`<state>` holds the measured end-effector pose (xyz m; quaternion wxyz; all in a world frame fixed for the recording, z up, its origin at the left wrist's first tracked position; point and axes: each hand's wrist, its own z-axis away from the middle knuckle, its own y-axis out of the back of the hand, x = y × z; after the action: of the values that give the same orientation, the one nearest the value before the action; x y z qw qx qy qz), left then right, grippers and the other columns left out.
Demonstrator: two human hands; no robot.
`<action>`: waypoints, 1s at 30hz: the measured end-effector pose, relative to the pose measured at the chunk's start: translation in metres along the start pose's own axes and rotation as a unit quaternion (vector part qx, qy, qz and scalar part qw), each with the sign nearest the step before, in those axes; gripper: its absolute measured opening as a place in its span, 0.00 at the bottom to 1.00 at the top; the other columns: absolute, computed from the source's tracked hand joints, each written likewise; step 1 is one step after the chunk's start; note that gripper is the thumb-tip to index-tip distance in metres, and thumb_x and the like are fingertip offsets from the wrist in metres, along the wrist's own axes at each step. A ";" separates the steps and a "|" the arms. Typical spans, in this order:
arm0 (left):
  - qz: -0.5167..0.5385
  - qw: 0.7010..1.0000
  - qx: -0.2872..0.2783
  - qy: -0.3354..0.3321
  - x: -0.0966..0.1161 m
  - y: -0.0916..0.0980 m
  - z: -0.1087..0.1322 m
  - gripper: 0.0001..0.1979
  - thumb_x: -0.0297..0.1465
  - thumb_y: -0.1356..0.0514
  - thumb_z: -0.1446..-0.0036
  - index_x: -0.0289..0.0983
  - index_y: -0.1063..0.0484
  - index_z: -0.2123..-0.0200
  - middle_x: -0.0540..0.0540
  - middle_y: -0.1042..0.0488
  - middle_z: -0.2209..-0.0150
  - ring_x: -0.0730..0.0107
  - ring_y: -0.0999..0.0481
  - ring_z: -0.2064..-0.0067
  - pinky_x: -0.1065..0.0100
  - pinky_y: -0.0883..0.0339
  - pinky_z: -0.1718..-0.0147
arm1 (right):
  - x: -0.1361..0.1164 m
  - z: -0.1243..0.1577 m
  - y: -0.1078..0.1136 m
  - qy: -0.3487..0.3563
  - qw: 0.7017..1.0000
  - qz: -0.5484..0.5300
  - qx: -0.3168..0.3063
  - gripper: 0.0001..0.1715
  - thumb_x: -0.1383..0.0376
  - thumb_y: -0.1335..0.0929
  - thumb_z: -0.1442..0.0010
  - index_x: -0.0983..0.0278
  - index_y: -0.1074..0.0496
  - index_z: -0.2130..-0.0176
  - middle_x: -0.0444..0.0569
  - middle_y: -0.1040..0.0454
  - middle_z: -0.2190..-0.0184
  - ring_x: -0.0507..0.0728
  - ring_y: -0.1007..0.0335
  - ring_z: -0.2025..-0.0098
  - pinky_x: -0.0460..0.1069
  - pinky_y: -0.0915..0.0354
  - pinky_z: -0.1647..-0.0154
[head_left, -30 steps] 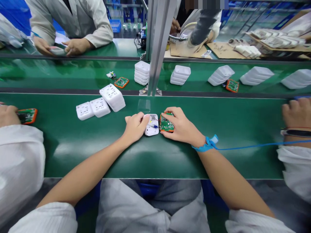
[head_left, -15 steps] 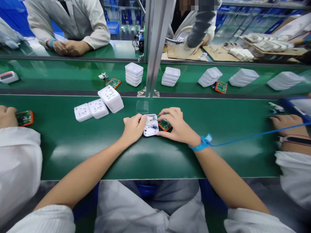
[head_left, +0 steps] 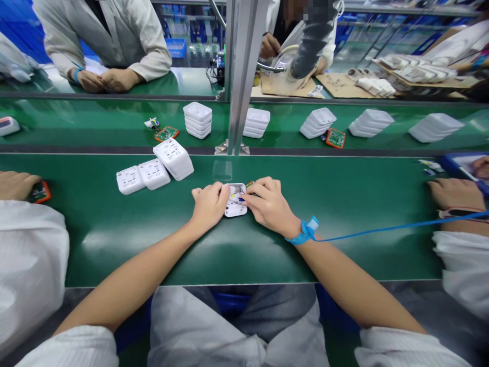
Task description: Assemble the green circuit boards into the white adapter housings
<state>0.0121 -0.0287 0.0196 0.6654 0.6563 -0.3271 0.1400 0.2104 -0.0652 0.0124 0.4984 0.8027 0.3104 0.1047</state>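
At far left, a co-worker's hand (head_left: pixel 19 184) over an orange-edged board (head_left: pixel 45 193), mostly covered. Then two socket-faced cases (head_left: pixel 142 176) side by side, and just beside them a slanting stack (head_left: pixel 174 160) of similar ones.

Next, the left hand (head_left: pixel 209 206), narrow, holding the white shell (head_left: pixel 236 210) with the thumb at its left wall, the other fingers bent and partly hidden. Just behind, a clear flat piece (head_left: pixel 222 170) on the green table (head_left: pixel 344 193).

White shell between both hands, open side up. By its look, light and stiff, perhaps slightly slippery; best to hold by the outer walls. Inside, wired parts (head_left: pixel 234 195), probably fragile; better to pinch the solid blue piece (head_left: pixel 240 198) than to pull on thin wires.

At the shell's right, a circuit board (head_left: pixel 250 184), mostly hidden; likely rigid but delicate on its face, therefore to be taken by the edges.

Then the right hand (head_left: pixel 269 206), fingers close together, tips at the blue piece; pinching or only touching, not possible to tell. Around its wrist, a blue strap (head_left: pixel 303 232).
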 end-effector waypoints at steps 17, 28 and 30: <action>-0.046 0.991 -0.025 -0.121 0.004 0.000 -0.004 0.20 0.39 0.56 0.29 0.37 0.35 0.70 0.48 0.26 0.69 0.64 0.27 0.62 0.60 0.54 0.60 | -0.007 -0.026 0.006 -0.235 0.965 -0.102 -0.058 0.30 0.65 0.22 0.52 0.61 0.31 0.51 0.53 0.28 0.49 0.66 0.34 0.48 0.57 0.40 0.53; 0.033 0.988 0.022 -0.150 -0.007 -0.002 -0.003 0.16 0.41 0.49 0.32 0.38 0.29 0.65 0.51 0.27 0.68 0.68 0.28 0.62 0.58 0.53 0.56 | 0.027 -0.026 0.014 -0.139 0.938 -0.266 -0.176 0.18 0.60 0.25 0.46 0.63 0.27 0.56 0.46 0.22 0.63 0.57 0.28 0.62 0.50 0.39 0.58; 0.074 0.990 0.041 -0.109 -0.009 -0.002 -0.005 0.14 0.41 0.49 0.32 0.39 0.30 0.62 0.52 0.26 0.66 0.68 0.28 0.61 0.58 0.52 0.55 | 0.052 -0.031 0.016 -0.172 0.925 -0.304 -0.149 0.17 0.60 0.25 0.48 0.63 0.27 0.59 0.45 0.23 0.65 0.57 0.28 0.63 0.50 0.37 0.60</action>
<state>0.0083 -0.0220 0.0126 0.5862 0.6684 -0.4390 0.1298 0.2435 -0.0164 0.0339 0.6658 0.5922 0.4295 -0.1467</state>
